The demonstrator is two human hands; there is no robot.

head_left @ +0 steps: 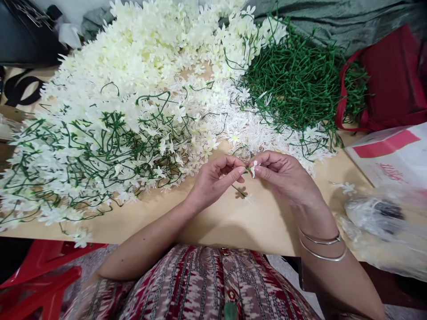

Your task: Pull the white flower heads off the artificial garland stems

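My left hand (223, 178) pinches a green plastic stem (240, 191) between thumb and forefinger, close to its tip. Against that tip, my right hand (279, 174) holds a small white artificial flower (254, 170) in its fingertips. The two hands nearly meet above the near part of the table. Beyond them lies a heap of thin white stamen pieces (248, 126). Flowers joined to green stems (126, 142) are piled to the left. Loose white flower heads (147, 49) form a big mound at the back, and bare green stems (296, 80) make a tangled pile at the back right.
A dark red bag (393, 80) stands at the right, by a white and red paper bag (387, 155) and a clear plastic bag (393, 222). One white flower (348, 188) lies apart near them. A black bag (28, 33) is at the far left; a red stool (43, 280) stands below the table.
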